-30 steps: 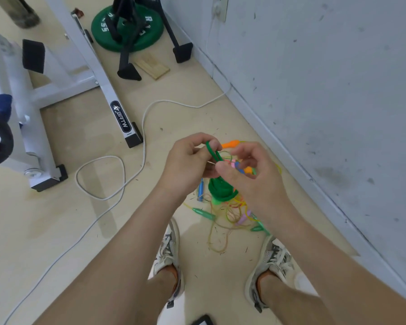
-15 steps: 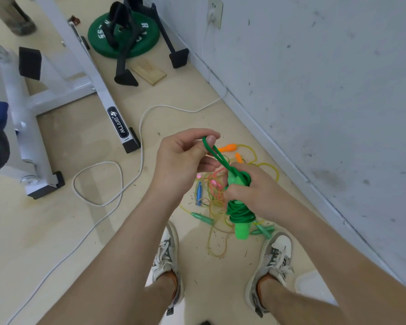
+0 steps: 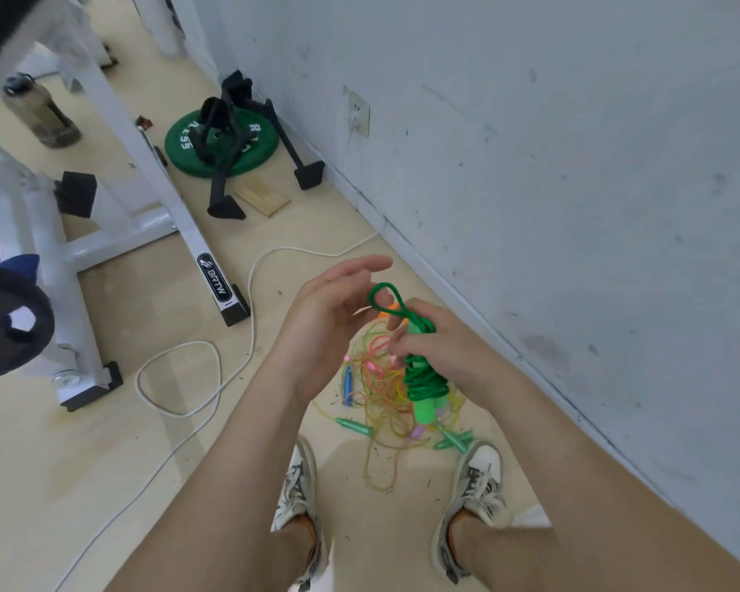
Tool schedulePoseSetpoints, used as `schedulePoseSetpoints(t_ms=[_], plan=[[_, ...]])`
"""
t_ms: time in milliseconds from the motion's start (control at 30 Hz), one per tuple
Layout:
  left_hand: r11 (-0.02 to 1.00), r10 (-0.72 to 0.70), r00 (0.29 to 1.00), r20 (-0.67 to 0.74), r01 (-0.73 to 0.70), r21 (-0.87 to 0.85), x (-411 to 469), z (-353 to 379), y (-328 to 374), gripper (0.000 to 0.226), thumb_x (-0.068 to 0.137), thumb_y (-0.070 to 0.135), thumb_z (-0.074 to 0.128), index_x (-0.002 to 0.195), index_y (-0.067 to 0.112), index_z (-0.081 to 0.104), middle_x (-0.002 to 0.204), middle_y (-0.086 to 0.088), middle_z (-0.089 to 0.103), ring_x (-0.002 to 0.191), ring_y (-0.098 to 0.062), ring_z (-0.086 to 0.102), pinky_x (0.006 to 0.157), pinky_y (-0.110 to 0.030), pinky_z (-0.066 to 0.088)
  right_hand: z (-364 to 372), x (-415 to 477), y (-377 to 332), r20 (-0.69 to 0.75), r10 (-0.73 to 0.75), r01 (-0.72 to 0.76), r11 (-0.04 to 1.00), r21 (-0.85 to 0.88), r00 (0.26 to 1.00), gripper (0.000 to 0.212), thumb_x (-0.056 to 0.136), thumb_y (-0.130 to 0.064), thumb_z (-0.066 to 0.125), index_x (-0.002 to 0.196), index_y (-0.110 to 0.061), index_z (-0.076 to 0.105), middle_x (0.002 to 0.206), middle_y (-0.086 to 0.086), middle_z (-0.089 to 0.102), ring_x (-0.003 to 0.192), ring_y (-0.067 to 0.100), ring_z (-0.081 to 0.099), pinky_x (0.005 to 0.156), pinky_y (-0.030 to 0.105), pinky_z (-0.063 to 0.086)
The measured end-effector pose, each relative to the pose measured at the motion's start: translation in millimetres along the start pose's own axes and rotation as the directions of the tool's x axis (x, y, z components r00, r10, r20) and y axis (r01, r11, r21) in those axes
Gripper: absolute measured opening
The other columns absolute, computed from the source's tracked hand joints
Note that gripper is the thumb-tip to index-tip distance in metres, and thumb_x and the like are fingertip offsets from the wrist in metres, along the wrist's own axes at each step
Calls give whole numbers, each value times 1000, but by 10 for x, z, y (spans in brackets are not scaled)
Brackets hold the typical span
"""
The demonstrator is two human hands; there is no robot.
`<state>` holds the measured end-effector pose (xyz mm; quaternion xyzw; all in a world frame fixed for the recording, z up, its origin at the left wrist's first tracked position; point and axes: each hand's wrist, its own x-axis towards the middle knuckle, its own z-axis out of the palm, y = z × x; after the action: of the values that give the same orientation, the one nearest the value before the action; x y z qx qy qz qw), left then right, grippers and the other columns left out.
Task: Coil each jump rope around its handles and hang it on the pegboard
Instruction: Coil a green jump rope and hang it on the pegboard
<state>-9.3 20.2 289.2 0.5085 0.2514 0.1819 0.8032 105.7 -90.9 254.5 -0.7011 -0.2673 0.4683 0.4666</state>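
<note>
My right hand (image 3: 441, 348) grips a green jump rope (image 3: 424, 378) whose cord is wound around its handles, held upright above the floor. A loop of the green cord (image 3: 385, 299) sticks up from the bundle. My left hand (image 3: 330, 309) hovers just left of that loop with fingers spread, holding nothing. Under my hands a tangled pile of thin coloured jump ropes (image 3: 385, 395) lies on the floor, with green (image 3: 355, 427), blue (image 3: 348, 384) and orange handles among them. No pegboard is in view.
A grey wall (image 3: 552, 185) runs close on the right. A white gym frame (image 3: 146, 173) stands at left, with a green weight plate (image 3: 221, 143) and black stand behind. A white cable (image 3: 214, 348) snakes across the floor. My shoes (image 3: 475, 484) stand beside the pile.
My left hand has let go of the green cord loop and opened its fingers. The camera has tilted up, showing more of the wall and room.
</note>
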Motion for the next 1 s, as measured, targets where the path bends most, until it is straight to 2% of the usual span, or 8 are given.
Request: schedulePoseSetpoints(t_ms=[233, 533, 600, 667, 733, 800, 900, 1000], plan=[[970, 200, 979, 42, -204, 136, -373, 439, 564, 41, 97, 3, 47, 133, 24, 49, 61, -6, 48, 49, -16, 37, 51, -24, 36, -53, -683, -546, 9, -205, 198, 954, 227, 979, 10, 90, -19, 64, 92, -13, 72, 92, 4, 72, 99, 24, 66, 89, 37, 48], [803, 409, 907, 102, -410, 433, -936, 1151, 1452, 56, 90, 3, 55, 130, 42, 47, 66, -10, 64, 43, -13, 39, 50, -22, 39, 0, -1620, -1463, -367, -340, 416, 897, 149, 866, 24, 101, -15, 49, 78, -7, 50, 59, 2, 51, 42, 25, 57, 48, 30, 43], [581, 530, 834, 153, -489, 650, -1025, 1257, 1544, 50, 91, 9, 53, 128, 42, 48, 64, 0, 64, 48, -12, 52, 57, -28, 47, -34, -1739, -1571, -456, -415, 437, 897, -62, 787, 22, 100, -19, 50, 81, -7, 54, 71, 1, 55, 48, 28, 63, 51, 37, 49], [135, 678, 658, 326, -548, 825, -1183, 1384, 1614, 39, 92, 16, 51, 124, 38, 53, 74, 7, 65, 63, -13, 62, 65, -35, 52, -79, -1919, -1708, -525, -533, 459, 844, -277, 664, 21, 98, -21, 51, 80, -12, 59, 78, -1, 62, 61, 27, 67, 62, 42, 54], [-124, 740, 500, 450, -557, 821, -1339, 1527, 1673, 32, 90, 17, 55, 119, 30, 60, 86, 10, 65, 76, -12, 63, 69, -37, 53, -129, -2115, -1858, -582, -586, 478, 806, -349, 564, 20, 97, -19, 53, 80, -13, 62, 78, -3, 64, 61, 14, 66, 64, 37, 54], [21, 793, 486, 367, -624, 781, -1442, 1665, 1763, 29, 88, 15, 63, 114, 26, 64, 87, 11, 68, 83, -7, 63, 75, -30, 52, -202, -2321, -2001, -629, -563, 549, 798, -247, 536, 20, 97, -17, 56, 81, -7, 63, 73, 0, 62, 48, 14, 65, 52, 33, 53], [792, 507, 852, 130, -520, 320, -1670, 1880, 2026, 11, 85, 16, 69, 97, 17, 69, 81, 0, 73, 80, -11, 68, 76, -26, 49, -315, -2616, -2172, -663, -457, 649, 759, 58, 593, 21, 98, -14, 57, 82, -1, 63, 62, 8, 57, 42, 20, 61, 42, 26, 47], [929, 316, 905, 283, -356, 100, -1816, 2058, 2154, 13, 81, 29, 66, 76, 17, 68, 74, -4, 66, 73, -16, 61, 67, -27, 39, -375, -2815, -2291, -665, -442, 658, 746, 100, 602, 21, 98, -16, 57, 82, -3, 63, 63, 13, 60, 43, 21, 61, 45, 27, 49]])
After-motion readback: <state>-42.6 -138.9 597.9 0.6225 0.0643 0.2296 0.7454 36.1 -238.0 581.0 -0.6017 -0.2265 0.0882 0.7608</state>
